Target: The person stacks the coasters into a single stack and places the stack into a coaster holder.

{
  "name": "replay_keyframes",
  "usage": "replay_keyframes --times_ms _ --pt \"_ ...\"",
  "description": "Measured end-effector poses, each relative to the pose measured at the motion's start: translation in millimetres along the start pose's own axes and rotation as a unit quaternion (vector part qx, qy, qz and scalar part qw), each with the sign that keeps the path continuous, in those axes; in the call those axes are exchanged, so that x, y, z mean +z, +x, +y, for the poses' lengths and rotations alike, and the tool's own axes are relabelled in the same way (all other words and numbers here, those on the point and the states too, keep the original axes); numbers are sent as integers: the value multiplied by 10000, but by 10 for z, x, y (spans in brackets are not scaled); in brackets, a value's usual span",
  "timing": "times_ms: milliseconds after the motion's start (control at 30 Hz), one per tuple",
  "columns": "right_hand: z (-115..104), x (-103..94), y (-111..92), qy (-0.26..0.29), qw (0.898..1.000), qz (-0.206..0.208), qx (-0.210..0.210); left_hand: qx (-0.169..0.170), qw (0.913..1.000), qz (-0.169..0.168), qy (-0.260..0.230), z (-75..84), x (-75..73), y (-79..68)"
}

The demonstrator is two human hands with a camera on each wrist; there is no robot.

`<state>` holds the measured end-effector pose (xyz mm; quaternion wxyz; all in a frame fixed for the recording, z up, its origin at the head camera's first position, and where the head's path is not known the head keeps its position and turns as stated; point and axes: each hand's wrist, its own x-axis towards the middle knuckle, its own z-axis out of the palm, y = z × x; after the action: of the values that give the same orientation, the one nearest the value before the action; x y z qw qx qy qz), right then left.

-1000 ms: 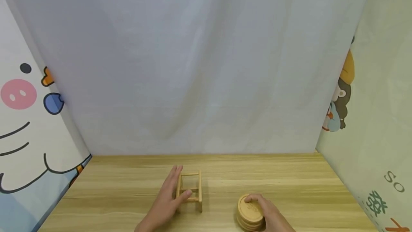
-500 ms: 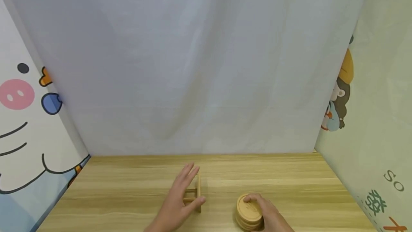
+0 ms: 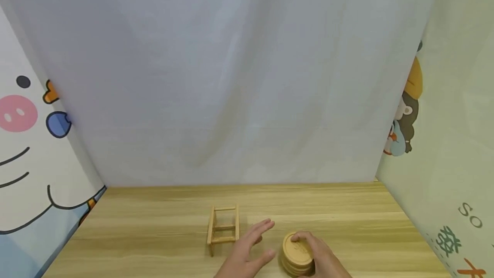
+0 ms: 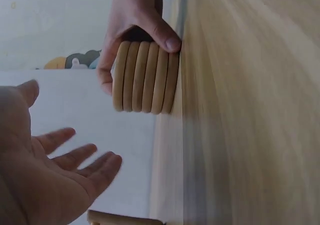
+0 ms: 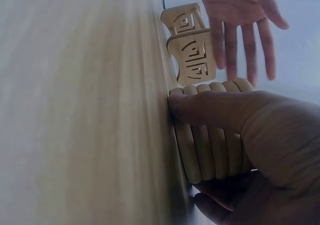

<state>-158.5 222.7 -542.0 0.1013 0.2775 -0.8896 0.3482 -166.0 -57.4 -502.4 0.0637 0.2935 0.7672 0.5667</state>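
A stack of several round wooden coasters (image 3: 296, 252) stands on the table at front centre-right. My right hand (image 3: 324, 255) grips it from the right, with one finger over the top and, in the right wrist view, the thumb (image 5: 210, 107) along the side. My left hand (image 3: 248, 250) holds nothing; its fingers are spread between the stack and a small wooden coaster rack (image 3: 224, 228). In the left wrist view the left palm (image 4: 40, 170) faces the coaster stack (image 4: 145, 77). The rack's cut-out end panels (image 5: 192, 57) show behind the stack in the right wrist view.
The wood-grain table (image 3: 154, 222) runs back to a pale grey cloth (image 3: 239, 76). A cartoon-printed panel (image 3: 23, 175) stands at the left, and a light green printed panel (image 3: 451, 140) at the right.
My left hand has left the coaster rack and moved right, towards the coaster stack. The rack stays in place, now uncovered. My right hand keeps its grip on the stack.
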Motion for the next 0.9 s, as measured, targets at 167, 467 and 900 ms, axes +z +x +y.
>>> replay_keyframes --times_ms 167,467,900 --pt "-13 5 -7 79 9999 -16 101 -1009 9885 122 -1120 -62 173 49" --pt "7 -4 -21 336 9993 -61 129 -2284 9274 286 -2949 -936 434 281" --pt "13 -12 -16 688 9975 -49 173 -2387 9343 160 -2644 -921 521 335"
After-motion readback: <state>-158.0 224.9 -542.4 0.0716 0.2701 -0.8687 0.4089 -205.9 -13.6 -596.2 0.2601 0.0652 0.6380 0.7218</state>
